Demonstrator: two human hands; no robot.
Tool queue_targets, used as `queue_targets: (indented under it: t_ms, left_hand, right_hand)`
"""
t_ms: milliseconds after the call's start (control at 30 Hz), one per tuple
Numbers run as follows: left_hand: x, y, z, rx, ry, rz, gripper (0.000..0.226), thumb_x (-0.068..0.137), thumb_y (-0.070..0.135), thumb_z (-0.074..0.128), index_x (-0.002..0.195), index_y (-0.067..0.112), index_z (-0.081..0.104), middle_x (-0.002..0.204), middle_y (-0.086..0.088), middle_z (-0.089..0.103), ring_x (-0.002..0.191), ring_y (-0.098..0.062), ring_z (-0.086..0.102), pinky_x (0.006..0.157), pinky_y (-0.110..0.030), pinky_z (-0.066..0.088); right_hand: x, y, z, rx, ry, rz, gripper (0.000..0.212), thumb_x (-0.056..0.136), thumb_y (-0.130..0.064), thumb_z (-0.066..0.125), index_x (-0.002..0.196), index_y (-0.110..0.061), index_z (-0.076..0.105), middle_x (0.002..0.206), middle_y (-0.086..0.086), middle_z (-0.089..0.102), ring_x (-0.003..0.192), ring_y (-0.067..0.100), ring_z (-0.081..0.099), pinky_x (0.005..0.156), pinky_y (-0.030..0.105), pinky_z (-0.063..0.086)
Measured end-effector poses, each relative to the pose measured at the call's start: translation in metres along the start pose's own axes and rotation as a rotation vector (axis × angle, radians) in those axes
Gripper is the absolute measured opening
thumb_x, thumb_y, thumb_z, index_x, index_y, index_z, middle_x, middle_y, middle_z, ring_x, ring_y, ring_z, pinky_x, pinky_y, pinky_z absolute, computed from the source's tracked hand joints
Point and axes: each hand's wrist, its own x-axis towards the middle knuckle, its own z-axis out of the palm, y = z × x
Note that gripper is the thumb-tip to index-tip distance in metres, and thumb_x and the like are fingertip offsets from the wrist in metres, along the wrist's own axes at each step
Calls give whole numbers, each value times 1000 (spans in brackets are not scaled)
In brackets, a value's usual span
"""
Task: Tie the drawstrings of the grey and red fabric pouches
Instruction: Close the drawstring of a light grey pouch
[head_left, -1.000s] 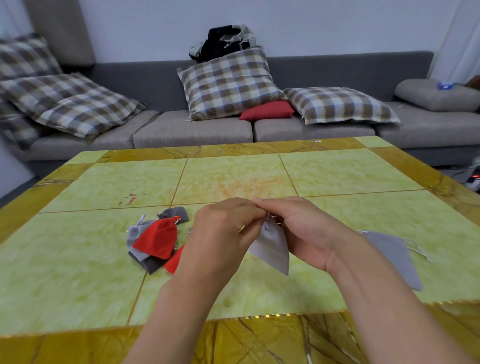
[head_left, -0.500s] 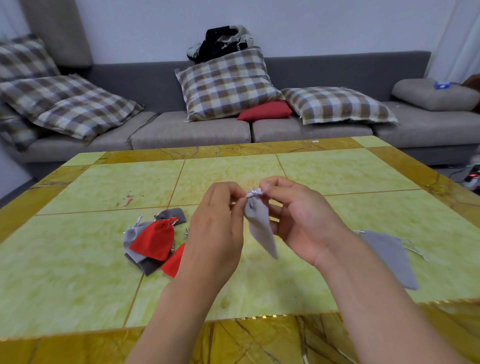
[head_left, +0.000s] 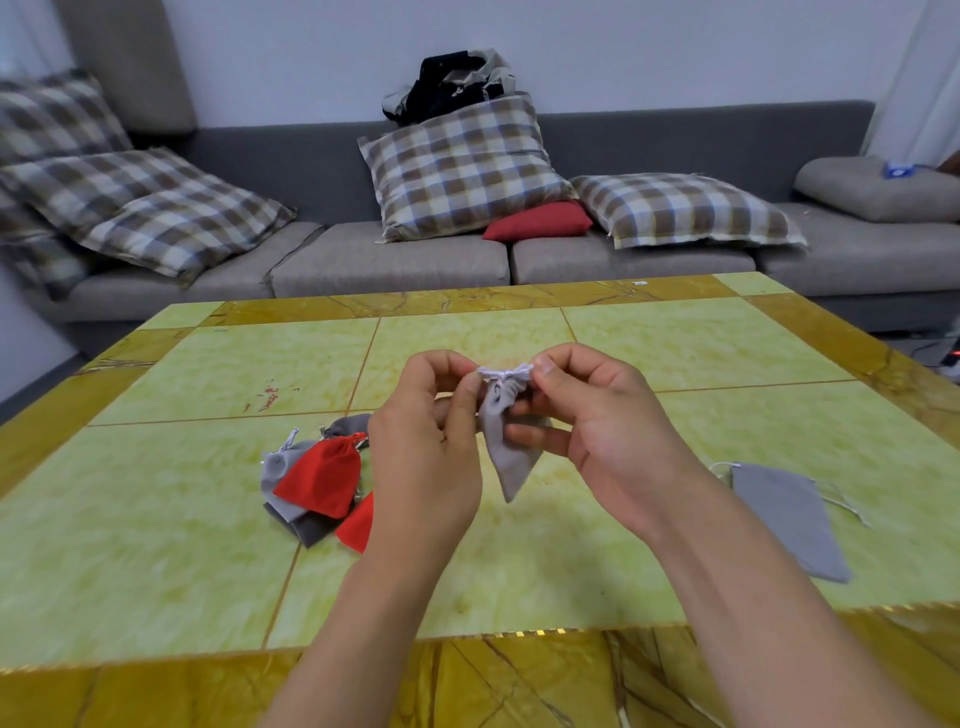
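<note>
A small grey pouch hangs in the air above the table, its neck gathered. My left hand pinches the white drawstring at its left end and my right hand pinches the right end, so the cord is stretched between them. To the left on the table lies a pile of red and grey pouches with cinched necks. Another grey pouch lies flat to the right, its strings loose.
The green and yellow marble table has a gold border along the near edge. Behind it stands a grey sofa with plaid cushions, a red cushion and a bundle of dark clothing.
Both hands have lifted the grey pouch higher and moved slightly apart, pulling the drawstring out sideways. The pouch now hangs narrower with its neck bunched.
</note>
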Motion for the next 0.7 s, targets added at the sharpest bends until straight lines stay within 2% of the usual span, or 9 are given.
queue_targets:
  t_ms: [67,167,367,467,533,633,700]
  left_hand:
    - [3,-3,-4,-26,-60,-1,14,97,10,58,95,24,62,82,12,69,71,-1,68,63,-21,54]
    - [3,-7,-7,-14,-125,5,17,95,10,60,98,24,68,84,9,72,75,-6,71,66,-28,58]
    - [5,-10,-7,-23,-171,21,22,92,5,63,100,22,75,85,8,75,76,-4,71,65,-15,52]
    - [5,-15,-5,30,-134,45,18,92,5,64,91,20,74,83,11,74,73,-1,69,64,-17,53]
    - [3,-16,-2,19,-49,2,16,92,7,64,88,20,73,82,12,73,73,-1,68,63,-20,54]
    - [0,-22,7,-16,68,-124,13,92,11,65,85,19,73,82,10,73,78,-1,67,70,-18,52]
    - [2,-29,7,-41,26,-214,11,91,13,66,85,19,73,81,5,75,80,-10,71,74,-32,57]
  right_hand:
    - [-1,3,-1,-8,-32,34,23,100,-12,52,81,-9,63,83,10,68,79,21,67,74,37,60]
    - [0,8,0,10,-38,72,21,99,-11,53,81,-9,62,89,13,71,81,23,70,74,37,60]
    - [3,9,-2,11,-9,104,23,99,-10,54,77,-10,62,83,10,71,77,20,70,71,34,60]
    - [5,11,-3,16,32,110,21,98,-7,55,78,-7,62,81,12,68,73,19,68,66,30,60]
    - [5,13,0,24,69,88,20,99,-5,52,80,-3,60,76,12,65,67,16,67,68,30,61]
    - [5,20,8,48,119,64,17,100,-3,50,86,1,58,72,11,62,64,15,66,70,30,62]
    - [6,24,5,-13,113,87,16,100,-6,52,87,1,59,71,11,60,64,16,64,68,31,62]
